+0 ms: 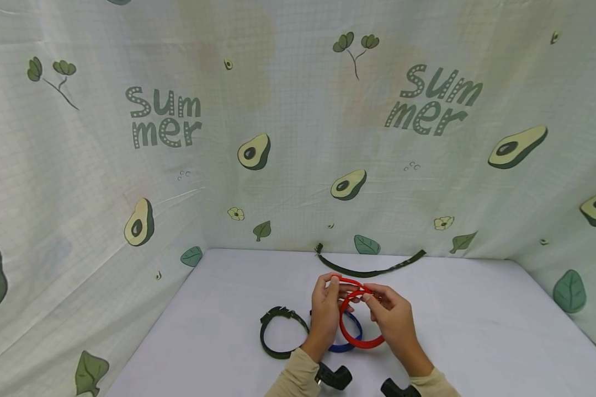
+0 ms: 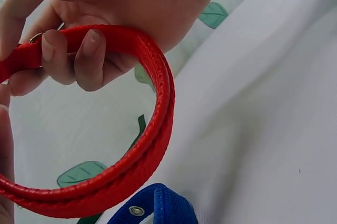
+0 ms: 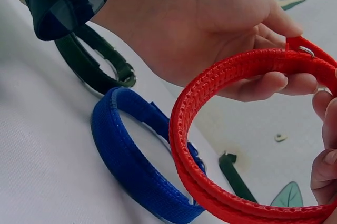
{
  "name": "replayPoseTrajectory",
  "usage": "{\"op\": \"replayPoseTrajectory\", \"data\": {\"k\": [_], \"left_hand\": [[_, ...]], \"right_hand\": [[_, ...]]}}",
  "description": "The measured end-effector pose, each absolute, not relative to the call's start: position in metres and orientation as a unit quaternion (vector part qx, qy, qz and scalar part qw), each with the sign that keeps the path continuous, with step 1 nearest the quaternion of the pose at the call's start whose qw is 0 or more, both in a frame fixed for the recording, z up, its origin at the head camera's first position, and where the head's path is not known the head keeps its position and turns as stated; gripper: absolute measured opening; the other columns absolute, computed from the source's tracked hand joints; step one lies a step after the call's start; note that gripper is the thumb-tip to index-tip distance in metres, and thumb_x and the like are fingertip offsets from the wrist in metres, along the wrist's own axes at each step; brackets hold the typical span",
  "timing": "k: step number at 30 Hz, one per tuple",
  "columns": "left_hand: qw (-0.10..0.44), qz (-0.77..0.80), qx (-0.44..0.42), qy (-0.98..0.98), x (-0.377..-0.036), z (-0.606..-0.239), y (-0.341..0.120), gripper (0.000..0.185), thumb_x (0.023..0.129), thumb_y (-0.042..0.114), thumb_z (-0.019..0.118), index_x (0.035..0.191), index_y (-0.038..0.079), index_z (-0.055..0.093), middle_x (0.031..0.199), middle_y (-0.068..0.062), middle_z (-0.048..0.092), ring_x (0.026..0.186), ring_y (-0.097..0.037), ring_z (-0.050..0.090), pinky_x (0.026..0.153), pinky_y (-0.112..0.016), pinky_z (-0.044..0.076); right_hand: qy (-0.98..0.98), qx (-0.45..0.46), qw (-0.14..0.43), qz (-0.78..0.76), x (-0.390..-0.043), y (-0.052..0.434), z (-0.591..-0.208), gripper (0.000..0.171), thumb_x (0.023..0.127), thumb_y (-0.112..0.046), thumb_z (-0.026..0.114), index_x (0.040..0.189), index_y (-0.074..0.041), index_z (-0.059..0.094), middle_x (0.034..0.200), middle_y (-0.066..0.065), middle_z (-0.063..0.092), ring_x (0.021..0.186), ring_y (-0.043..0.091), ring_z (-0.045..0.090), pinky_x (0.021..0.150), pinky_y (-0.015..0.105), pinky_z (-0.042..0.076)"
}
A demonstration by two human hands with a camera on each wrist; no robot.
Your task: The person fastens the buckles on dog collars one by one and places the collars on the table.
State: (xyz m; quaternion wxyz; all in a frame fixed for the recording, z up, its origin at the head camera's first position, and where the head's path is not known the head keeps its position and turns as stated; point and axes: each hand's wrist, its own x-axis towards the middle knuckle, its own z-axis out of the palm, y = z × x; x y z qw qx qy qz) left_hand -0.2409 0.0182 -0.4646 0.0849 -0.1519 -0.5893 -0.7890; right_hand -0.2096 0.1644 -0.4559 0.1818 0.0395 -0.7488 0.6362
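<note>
- The left hand (image 1: 324, 309) gripped the red collar (image 1: 358, 325) near its top, fingers (image 2: 89, 58) curled round the strap beside a metal ring.
- The right hand (image 1: 392, 317) pinched the same collar's loose end between thumb and fingertips, close to the left hand.
- The red collar was held up above the table (image 1: 477, 331) as a closed loop, its band doubled along the lower curve in the wrist views.
- In the right wrist view, the red loop (image 3: 210, 145) stood upright in front of the blue collar, and a metal ring (image 3: 306, 50) showed at its top under the thumb.
- A blue collar (image 1: 349, 342) lay on the table just under and behind the red one, looped; one rivet (image 2: 137, 211) showed in the left wrist view.
- A dark green collar (image 1: 278, 331) lay buckled in a loop on the table, left of the left hand and near the blue one.
- Another dark strap (image 1: 372, 267) lay open in a shallow curve at the far edge of the table, well apart from the hands.
- A cloth backdrop (image 1: 179, 138) printed with avocados, leaves and the word "Summer" stood behind and on both sides of the table.
- Beige sleeves (image 1: 298, 377) covered both forearms, with black wrist mounts (image 1: 335, 376) at the bottom edge.
</note>
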Motion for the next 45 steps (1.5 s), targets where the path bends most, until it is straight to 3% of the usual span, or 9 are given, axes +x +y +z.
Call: {"op": "replayPoseTrajectory", "data": {"k": [7, 12, 16, 21, 27, 31, 37, 45], "left_hand": [[0.079, -0.774, -0.168, -0.605, -0.238, -0.462, 0.02, 0.039, 0.108, 0.031, 0.047, 0.126, -0.003, 0.048, 0.099, -0.01, 0.074, 0.075, -0.02, 0.071, 0.061, -0.027, 0.056], [0.072, -0.775, -0.168, -0.605, -0.237, -0.462, 0.021, 0.038, 0.106, 0.029, 0.052, 0.129, -0.002, 0.049, 0.1, -0.011, 0.074, 0.074, -0.018, 0.07, 0.06, -0.025, 0.055], [0.062, -0.778, -0.173, -0.601, -0.237, -0.463, 0.023, 0.039, 0.1, 0.02, 0.064, 0.129, -0.002, 0.05, 0.103, -0.012, 0.073, 0.076, -0.017, 0.07, 0.061, -0.024, 0.056], [0.048, -0.773, -0.177, -0.607, -0.237, -0.464, 0.026, 0.031, 0.093, 0.013, 0.073, 0.117, 0.003, 0.056, 0.103, -0.009, 0.071, 0.078, -0.016, 0.069, 0.061, -0.023, 0.055], [0.037, -0.75, -0.172, -0.638, -0.233, -0.464, 0.028, 0.014, 0.094, 0.015, 0.072, 0.104, 0.007, 0.067, 0.092, -0.011, 0.071, 0.073, -0.014, 0.068, 0.061, -0.023, 0.056], [0.04, -0.739, -0.176, -0.649, -0.231, -0.464, 0.027, 0.014, 0.095, 0.017, 0.07, 0.107, 0.009, 0.071, 0.093, -0.016, 0.07, 0.069, -0.013, 0.067, 0.062, -0.024, 0.056], [0.07, -0.714, -0.196, -0.668, -0.229, -0.463, 0.028, 0.017, 0.098, 0.017, 0.068, 0.112, 0.01, 0.074, 0.094, -0.005, 0.065, 0.064, -0.011, 0.065, 0.061, -0.027, 0.058], [0.075, -0.711, -0.205, -0.668, -0.227, -0.463, 0.03, 0.02, 0.099, 0.015, 0.066, 0.116, 0.011, 0.075, 0.096, -0.005, 0.062, 0.06, -0.011, 0.065, 0.058, -0.029, 0.058]], "right_hand": [[-0.733, 0.018, 0.136, 0.666, -0.209, 0.167, -0.451, 0.019, 0.099, -0.012, 0.063, 0.116, -0.006, 0.068, 0.092, 0.022, 0.067, 0.058, 0.02, 0.054, 0.05, 0.029, 0.048], [-0.731, -0.001, 0.116, 0.672, -0.208, 0.167, -0.448, 0.021, 0.1, -0.013, 0.061, 0.116, -0.002, 0.069, 0.09, 0.019, 0.067, 0.058, 0.019, 0.051, 0.05, 0.027, 0.046], [-0.727, -0.012, 0.12, 0.676, -0.208, 0.167, -0.449, 0.022, 0.101, -0.017, 0.06, 0.114, -0.001, 0.069, 0.087, 0.016, 0.066, 0.055, 0.018, 0.048, 0.048, 0.026, 0.042], [-0.716, -0.028, 0.125, 0.687, -0.211, 0.168, -0.451, 0.024, 0.103, -0.019, 0.058, 0.112, 0.0, 0.068, 0.082, 0.012, 0.063, 0.054, 0.017, 0.046, 0.047, 0.026, 0.042], [-0.716, -0.048, 0.118, 0.687, -0.212, 0.169, -0.452, 0.027, 0.104, -0.023, 0.055, 0.112, 0.0, 0.067, 0.076, 0.012, 0.058, 0.055, 0.018, 0.046, 0.049, 0.025, 0.043], [-0.72, -0.057, 0.114, 0.682, -0.21, 0.168, -0.45, 0.03, 0.105, -0.027, 0.053, 0.111, 0.0, 0.066, 0.07, 0.013, 0.054, 0.056, 0.018, 0.046, 0.05, 0.026, 0.043], [-0.722, -0.072, 0.105, 0.68, -0.211, 0.167, -0.449, 0.031, 0.106, -0.028, 0.05, 0.112, -0.001, 0.064, 0.068, 0.012, 0.052, 0.058, 0.019, 0.047, 0.052, 0.027, 0.044], [-0.715, -0.08, 0.1, 0.687, -0.212, 0.167, -0.449, 0.03, 0.107, -0.026, 0.047, 0.117, -0.001, 0.061, 0.073, 0.012, 0.055, 0.058, 0.017, 0.047, 0.053, 0.026, 0.045]]}}
